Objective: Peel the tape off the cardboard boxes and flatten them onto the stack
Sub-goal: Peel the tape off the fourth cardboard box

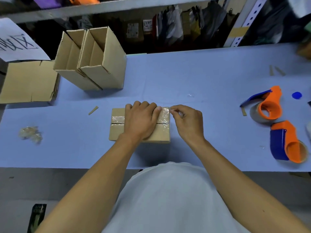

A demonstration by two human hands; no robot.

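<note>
A small closed cardboard box (117, 130) sits in the middle of the blue table, its top seam covered by clear tape (164, 115). My left hand (140, 121) lies flat on the box top and presses it down. At the box's right edge, my right hand (186, 121) pinches the wrinkled end of the tape between thumb and fingertips. Two open boxes (94, 64) stand at the back left. The stack of flattened cardboard (28, 81) lies at the far left.
A crumpled ball of peeled tape (30, 134) lies at the left. Two orange-and-blue tape dispensers (269, 106) (289, 143) rest at the right, with a blue cap (296, 95) beside them. Small cardboard scraps (93, 110) are scattered about. Shelving runs behind the table.
</note>
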